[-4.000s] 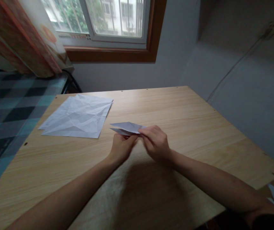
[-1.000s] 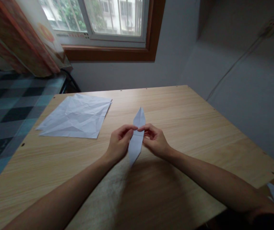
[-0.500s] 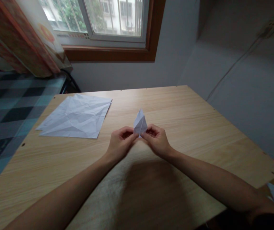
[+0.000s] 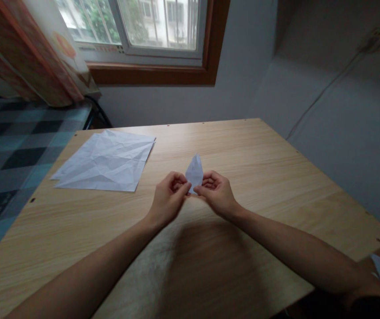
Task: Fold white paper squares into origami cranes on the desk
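A small piece of folded white paper [image 4: 194, 170], pointed at the top, stands upright between my two hands above the middle of the table. My left hand [image 4: 170, 195] pinches its lower left edge between thumb and fingers. On the other side, my right hand [image 4: 218, 192] grips the lower right edge in the same way, its thumb lying across the front of the paper. The fingertips behind the paper are hidden.
Creased white paper sheets [image 4: 106, 161] lie overlapped on the left of the wooden table [image 4: 276, 177]. Beyond the table's left edge is a checked cloth surface [image 4: 23, 157]. A window [image 4: 159, 26] and a curtain [image 4: 33, 48] are at the back.
The raised flap at the front of the folded paper now lies flat, so its face looks smoother and has a single point. My left thumb has shifted slightly left.
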{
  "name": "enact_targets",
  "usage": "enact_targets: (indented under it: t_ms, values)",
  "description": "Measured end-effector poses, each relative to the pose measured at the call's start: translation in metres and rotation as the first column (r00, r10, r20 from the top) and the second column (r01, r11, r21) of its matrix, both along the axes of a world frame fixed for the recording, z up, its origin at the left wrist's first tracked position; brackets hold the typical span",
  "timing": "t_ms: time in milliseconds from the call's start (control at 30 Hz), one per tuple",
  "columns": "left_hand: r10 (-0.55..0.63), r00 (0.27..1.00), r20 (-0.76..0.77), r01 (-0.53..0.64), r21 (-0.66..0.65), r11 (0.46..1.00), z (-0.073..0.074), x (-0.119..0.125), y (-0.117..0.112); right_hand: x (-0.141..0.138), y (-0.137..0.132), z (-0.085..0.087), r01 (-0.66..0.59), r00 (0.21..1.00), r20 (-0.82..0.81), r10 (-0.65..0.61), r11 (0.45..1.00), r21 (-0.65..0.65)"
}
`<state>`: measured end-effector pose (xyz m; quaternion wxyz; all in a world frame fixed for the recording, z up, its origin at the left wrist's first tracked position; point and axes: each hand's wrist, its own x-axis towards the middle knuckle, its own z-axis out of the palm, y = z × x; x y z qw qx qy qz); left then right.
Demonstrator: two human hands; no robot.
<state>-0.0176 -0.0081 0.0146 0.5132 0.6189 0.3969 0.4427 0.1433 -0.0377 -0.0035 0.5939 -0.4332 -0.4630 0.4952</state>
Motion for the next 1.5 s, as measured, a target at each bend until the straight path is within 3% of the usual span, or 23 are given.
enact_targets:
  t_ms: [133, 267, 333, 567, 833, 900, 1133, 1333, 1500]
  values:
    - [-0.081, 0.994, -0.067, 0.083, 0.033, 0.996, -0.002, -0.003, 0.001, -0.001, -0.005, 0.001, -0.049, 0.998, 0.035, 0.047, 0.997, 0.066]
    - [-0.213, 0.975, -0.057, 0.216, 0.046, 0.975, -0.003, -0.005, 0.000, -0.001, -0.007, 0.003, -0.015, 0.986, 0.166, -0.023, 0.976, 0.219]
    - [-0.233, 0.972, -0.039, 0.235, 0.043, 0.971, -0.003, -0.005, 0.000, -0.001, -0.007, 0.004, -0.038, 0.983, 0.183, -0.004, 0.973, 0.229]
    - [-0.165, 0.986, -0.011, 0.165, -0.014, 0.986, 0.000, -0.003, 0.000, -0.001, -0.006, 0.003, -0.062, 0.989, 0.146, 0.037, 0.983, 0.172]
    - [0.034, 0.997, 0.064, -0.034, 0.004, 0.999, 0.006, -0.001, 0.000, 0.000, -0.006, 0.006, 0.122, 0.961, 0.224, -0.160, 0.977, 0.174]
    - [0.008, 0.996, 0.091, -0.005, -0.033, 0.999, 0.004, -0.001, 0.001, -0.001, -0.007, 0.008, 0.124, 0.963, 0.215, -0.160, 0.977, 0.173]
    - [-0.245, 0.969, 0.043, 0.246, -0.025, 0.969, 0.003, -0.004, 0.002, 0.001, -0.013, 0.006, -0.032, 0.969, 0.243, -0.033, 0.965, 0.260]
    - [-0.318, 0.948, 0.013, 0.318, -0.061, 0.946, -0.004, -0.007, 0.003, 0.006, -0.010, 0.006, 0.105, 0.976, 0.152, -0.159, 0.944, 0.311]
    - [-0.349, 0.935, -0.061, 0.347, -0.042, 0.937, -0.001, -0.008, 0.002, 0.007, -0.008, 0.009, 0.080, 0.979, 0.153, -0.134, 0.944, 0.319]
